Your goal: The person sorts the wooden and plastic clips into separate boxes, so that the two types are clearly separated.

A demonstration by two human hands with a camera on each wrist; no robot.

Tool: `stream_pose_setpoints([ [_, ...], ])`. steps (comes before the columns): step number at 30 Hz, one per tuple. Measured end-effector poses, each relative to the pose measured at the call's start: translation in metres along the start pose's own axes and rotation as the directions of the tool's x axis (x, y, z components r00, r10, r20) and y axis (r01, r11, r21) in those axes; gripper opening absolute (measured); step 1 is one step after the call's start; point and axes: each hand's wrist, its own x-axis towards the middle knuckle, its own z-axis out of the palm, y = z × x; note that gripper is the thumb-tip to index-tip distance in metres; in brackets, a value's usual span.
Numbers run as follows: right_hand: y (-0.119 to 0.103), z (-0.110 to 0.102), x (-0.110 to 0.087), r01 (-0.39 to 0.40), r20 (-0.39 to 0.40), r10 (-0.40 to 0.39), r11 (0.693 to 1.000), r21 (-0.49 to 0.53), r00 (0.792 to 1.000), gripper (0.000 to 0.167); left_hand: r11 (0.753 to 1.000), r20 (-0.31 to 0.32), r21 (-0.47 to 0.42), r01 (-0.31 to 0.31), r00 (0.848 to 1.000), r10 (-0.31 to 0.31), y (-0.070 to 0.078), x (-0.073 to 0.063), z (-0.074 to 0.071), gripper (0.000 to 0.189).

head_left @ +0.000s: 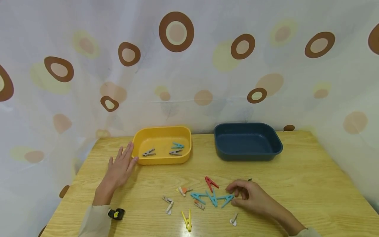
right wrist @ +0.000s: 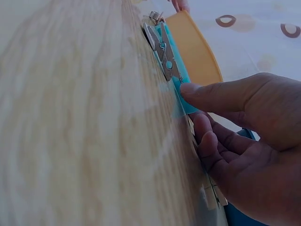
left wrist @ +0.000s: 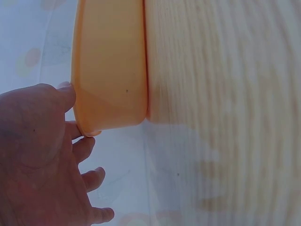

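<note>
My left hand (head_left: 119, 168), fingers straight, touches the left end of the yellow tray (head_left: 165, 160); the left wrist view shows its thumb and a finger at the rim. Inside that tray lie two grey clothespins (head_left: 149, 152) and a teal clothespin (head_left: 178, 145). My right hand (head_left: 251, 197) is low over the table, thumb and bent fingers around the end of a light-blue clothespin (head_left: 226, 199). A gap shows between thumb and index finger. Beside it are another light-blue clothespin (head_left: 212, 198), a third, and a red clothespin (head_left: 211, 183).
A dark blue tray (head_left: 248, 157) stands at the back right. Nearer me lie a yellow clothespin (head_left: 187, 221) and several small wooden clothespins (head_left: 199, 205). A patterned cloth (head_left: 189, 72) hangs behind the wooden table (head_left: 311, 184).
</note>
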Motion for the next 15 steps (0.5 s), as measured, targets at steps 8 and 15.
stream_pose_setpoints([
  [8,0.0040,0.0024,-0.0005,0.010,-0.011,-0.010,1.000,-0.024,1.000,0.017,1.000,0.003,0.008,0.007,1.000,-0.007,0.0009,-0.0026,0.0006,0.068],
  [15,0.0073,0.0012,0.0000,0.018,-0.024,-0.019,0.999,-0.047,1.000,0.014,1.000,-0.009,0.011,0.003,1.000,-0.003,0.0001,-0.0005,0.0016,0.068],
])
